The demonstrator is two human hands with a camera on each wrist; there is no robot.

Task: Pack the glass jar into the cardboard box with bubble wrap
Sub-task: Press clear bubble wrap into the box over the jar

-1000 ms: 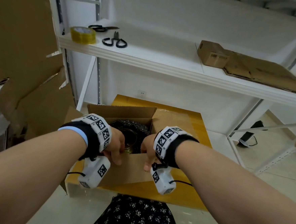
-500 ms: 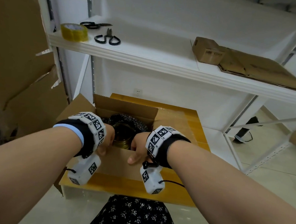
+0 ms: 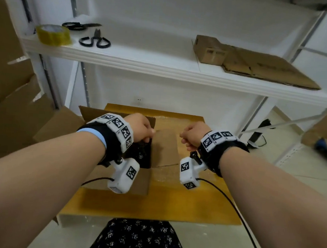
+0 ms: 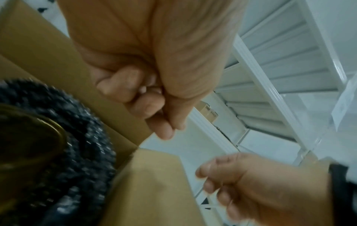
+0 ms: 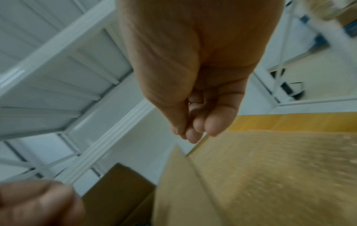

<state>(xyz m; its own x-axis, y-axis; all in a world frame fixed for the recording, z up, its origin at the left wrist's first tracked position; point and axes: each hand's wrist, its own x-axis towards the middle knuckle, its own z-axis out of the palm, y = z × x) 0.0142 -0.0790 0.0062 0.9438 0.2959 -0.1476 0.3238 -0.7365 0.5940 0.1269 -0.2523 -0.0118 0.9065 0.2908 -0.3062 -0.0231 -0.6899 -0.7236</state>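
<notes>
Gripping a box flap (image 4: 108, 91), the left hand (image 4: 154, 64) hides the jar (image 4: 25, 137) overhead; right hand (image 5: 197, 85) curled empty.

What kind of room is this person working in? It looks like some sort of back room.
Most likely a small packing or stock room. White metal shelving holds a roll of packing tape, scissors and flattened cardboard, and an open cardboard box sits on a low yellow table in front of the person.
</notes>
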